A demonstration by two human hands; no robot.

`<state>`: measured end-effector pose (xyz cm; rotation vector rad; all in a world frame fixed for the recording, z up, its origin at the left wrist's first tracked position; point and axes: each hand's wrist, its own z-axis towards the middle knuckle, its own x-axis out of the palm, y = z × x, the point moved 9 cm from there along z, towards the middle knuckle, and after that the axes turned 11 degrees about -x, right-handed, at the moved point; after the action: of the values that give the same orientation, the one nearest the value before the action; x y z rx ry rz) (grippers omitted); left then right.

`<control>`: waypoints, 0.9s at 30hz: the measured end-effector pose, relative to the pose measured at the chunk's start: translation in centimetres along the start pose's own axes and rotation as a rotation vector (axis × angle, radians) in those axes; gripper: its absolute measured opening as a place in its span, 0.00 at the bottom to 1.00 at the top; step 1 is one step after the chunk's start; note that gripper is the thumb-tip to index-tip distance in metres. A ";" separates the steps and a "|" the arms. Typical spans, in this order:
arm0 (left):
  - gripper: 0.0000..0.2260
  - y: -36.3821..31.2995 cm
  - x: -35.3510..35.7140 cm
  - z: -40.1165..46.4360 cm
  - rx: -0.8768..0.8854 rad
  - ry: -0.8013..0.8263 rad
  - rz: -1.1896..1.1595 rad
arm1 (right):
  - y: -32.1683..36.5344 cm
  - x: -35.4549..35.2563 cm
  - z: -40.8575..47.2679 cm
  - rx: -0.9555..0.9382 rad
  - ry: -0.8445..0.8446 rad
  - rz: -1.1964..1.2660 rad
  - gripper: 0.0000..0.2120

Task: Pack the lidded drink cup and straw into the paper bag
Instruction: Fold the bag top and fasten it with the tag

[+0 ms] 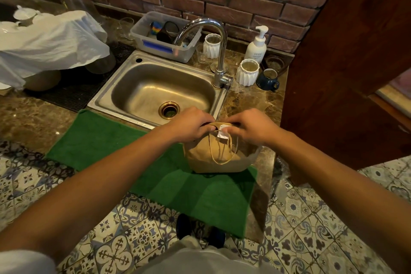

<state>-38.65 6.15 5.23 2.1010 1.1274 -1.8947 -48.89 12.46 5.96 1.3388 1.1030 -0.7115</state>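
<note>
A brown paper bag with twine handles stands on a green towel at the counter's front edge, just in front of the sink. My left hand and my right hand both pinch the bag's folded top together. A small white paper piece, perhaps a sticker or a straw wrapper end, shows between my fingers at the fold. The cup and the straw are hidden; I cannot tell what the bag holds.
A steel sink with a curved tap lies behind the bag. A plastic tub, white ribbed cups, a soap pump bottle and a blue mug line the brick wall. White plastic-covered items stand at the left.
</note>
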 end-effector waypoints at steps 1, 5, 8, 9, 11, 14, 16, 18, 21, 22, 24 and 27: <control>0.08 -0.1 0.1 0.0 0.006 0.002 0.007 | -0.1 0.3 0.1 0.007 0.014 -0.028 0.17; 0.09 -0.4 0.2 -0.2 0.018 -0.008 0.018 | -0.3 0.4 0.5 0.032 0.018 -0.112 0.16; 0.10 -1.0 0.3 -0.3 0.037 -0.008 0.024 | 0.1 0.5 0.8 0.028 0.027 -0.210 0.15; 0.10 -1.1 0.3 -0.3 0.036 -0.004 0.023 | 0.2 0.5 0.9 0.027 0.024 -0.234 0.15; 0.10 -1.1 0.2 -0.4 0.032 0.012 0.011 | 0.3 0.6 1.1 0.033 0.016 -0.249 0.15; 0.11 -1.3 0.1 -0.2 0.001 0.062 -0.090 | 0.2 0.3 1.3 0.058 0.025 -0.246 0.14; 0.15 -1.9 -0.1 0.2 -0.016 0.054 -0.030 | 0.2 0.2 1.5 0.064 0.032 -0.255 0.14; 0.17 -2.7 0.0 0.7 0.018 0.036 0.150 | 0.4 0.2 1.5 0.060 0.024 -0.257 0.15; 0.12 -3.2 0.1 1.1 0.049 0.038 0.276 | 0.6 -0.2 1.4 0.027 0.002 -0.267 0.17; 0.11 -3.3 -0.1 1.2 0.061 0.025 0.297 | 0.7 -0.3 1.4 0.012 0.005 -0.273 0.17; 0.10 -3.6 -0.2 1.1 0.092 -0.014 0.316 | 0.6 -0.4 1.2 -0.011 0.015 -0.272 0.15; 0.09 -3.7 -0.1 1.1 0.108 -0.028 0.305 | 0.2 -0.3 1.1 0.003 0.033 -0.232 0.12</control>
<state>-41.67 8.20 6.55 2.1456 0.6644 -1.8682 -48.57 11.39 6.16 1.2397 1.2979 -0.8629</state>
